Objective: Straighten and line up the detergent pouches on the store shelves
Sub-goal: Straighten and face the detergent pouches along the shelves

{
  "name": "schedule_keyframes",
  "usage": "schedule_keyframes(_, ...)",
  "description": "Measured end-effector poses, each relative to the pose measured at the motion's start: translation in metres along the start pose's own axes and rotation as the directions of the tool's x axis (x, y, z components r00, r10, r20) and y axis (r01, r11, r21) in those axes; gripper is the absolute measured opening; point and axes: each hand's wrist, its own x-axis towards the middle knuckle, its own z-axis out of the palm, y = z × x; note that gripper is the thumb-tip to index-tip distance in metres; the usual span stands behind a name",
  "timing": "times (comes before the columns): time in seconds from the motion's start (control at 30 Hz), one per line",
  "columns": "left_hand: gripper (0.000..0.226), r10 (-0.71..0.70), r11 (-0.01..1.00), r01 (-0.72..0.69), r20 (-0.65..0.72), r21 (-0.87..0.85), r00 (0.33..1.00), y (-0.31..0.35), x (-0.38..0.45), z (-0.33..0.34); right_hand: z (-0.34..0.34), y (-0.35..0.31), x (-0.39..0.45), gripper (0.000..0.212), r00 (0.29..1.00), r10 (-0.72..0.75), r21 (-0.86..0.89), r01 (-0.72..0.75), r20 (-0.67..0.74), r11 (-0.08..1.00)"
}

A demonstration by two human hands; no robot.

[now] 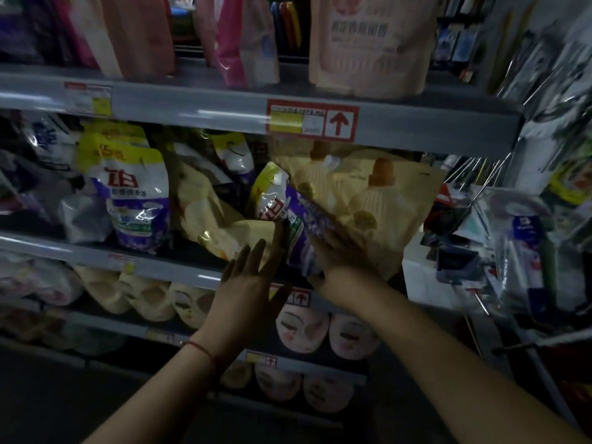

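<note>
Head view: purple-white pouch [290, 219] leans toward ten o'clock; my right hand [342, 254] lies flat against it, my left hand [248, 280] spread, empty.

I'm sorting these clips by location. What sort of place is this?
Most likely a shop aisle for laundry goods. Metal shelves carry price labels on their front edges, and rows of detergent pouches fill them. Both hands reach toward a tilted purple pouch.
</note>
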Motion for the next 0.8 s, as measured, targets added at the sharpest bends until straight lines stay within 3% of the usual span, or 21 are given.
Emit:
schedule_keyframes(0.07,0.073,-0.006,1.000,0.006,0.020,0.001,1.000,-0.002,0.004,0.005,0.002,-0.002,0.018,0.080,0.999,0.033,-0.043,-0.032,0.024,0.999)
schedule_keyframes(0.23,0.072,-0.030,0.999,0.031,0.031,-0.033,0.999,-0.004,0.019,0.011,0.015,0.001,0.059,0.072,0.987,0.008,-0.103,-0.024,-0.158,0.994)
schedule_keyframes(0.37,0.068,-0.046,0.997,0.047,0.015,-0.064,0.999,-0.011,0.019,0.019,0.029,-0.004,0.080,0.072,0.937,0.088,-0.143,-0.143,-0.339,0.979)
schedule_keyframes(0.47,0.068,-0.077,0.992,0.079,0.026,-0.100,0.997,-0.015,0.012,0.021,0.023,-0.011,0.099,0.057,0.906,0.183,-0.086,-0.232,-0.380,0.969)
schedule_keyframes(0.67,0.066,-0.092,0.983,0.088,-0.016,-0.161,0.996,-0.026,0.001,0.013,0.005,-0.022,0.113,0.028,0.914,0.074,-0.031,-0.094,-0.398,0.995)
schedule_keyframes(0.8,0.063,-0.121,0.919,0.116,0.011,-0.376,0.993,-0.027,0.000,0.010,0.004,-0.012,0.107,0.029,0.904,0.107,0.063,-0.089,-0.415,0.994)
